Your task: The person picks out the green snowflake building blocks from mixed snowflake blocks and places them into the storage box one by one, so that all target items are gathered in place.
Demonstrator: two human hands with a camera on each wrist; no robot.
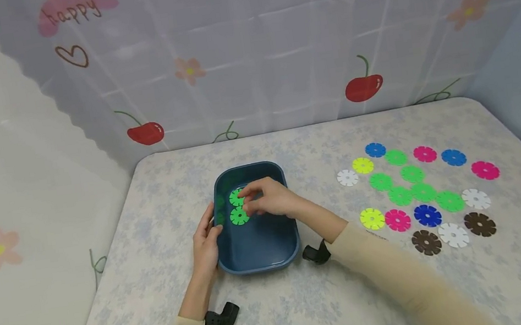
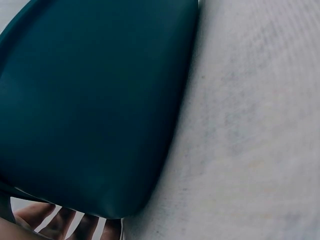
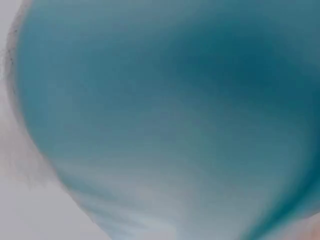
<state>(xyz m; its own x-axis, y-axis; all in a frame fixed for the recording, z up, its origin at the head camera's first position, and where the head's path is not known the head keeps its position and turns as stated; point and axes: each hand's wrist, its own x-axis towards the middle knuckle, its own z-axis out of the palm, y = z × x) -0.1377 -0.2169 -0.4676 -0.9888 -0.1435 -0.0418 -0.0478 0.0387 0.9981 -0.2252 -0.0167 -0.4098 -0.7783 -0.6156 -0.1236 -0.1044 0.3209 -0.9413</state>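
Observation:
A dark blue rectangular plastic bin [image 1: 259, 251] stands on the table. My left hand [image 1: 206, 245] grips its left side, the thumb over the rim and the fingers along the outside wall; in the left wrist view the fingers [image 2: 57, 222] show below the bin's wall [image 2: 95, 100]. Inside the bin lie two green notched discs [image 1: 239, 216], one behind the other. Over them reaches my right hand [image 1: 270, 197], thumb and index finger apart, fingertips right at the discs and overlapping the far one. The right wrist view shows mostly the blurred bin wall [image 3: 125, 100].
To the right on the flowered tablecloth [image 1: 318, 149] lie many flat notched discs, among them green [image 1: 423, 192], pink [image 1: 397, 220], blue [image 1: 428, 215], yellow [image 1: 372, 219], white [image 1: 453, 235] and brown [image 1: 426, 242]. A printed curtain [image 1: 264, 45] hangs along the table's back edge.

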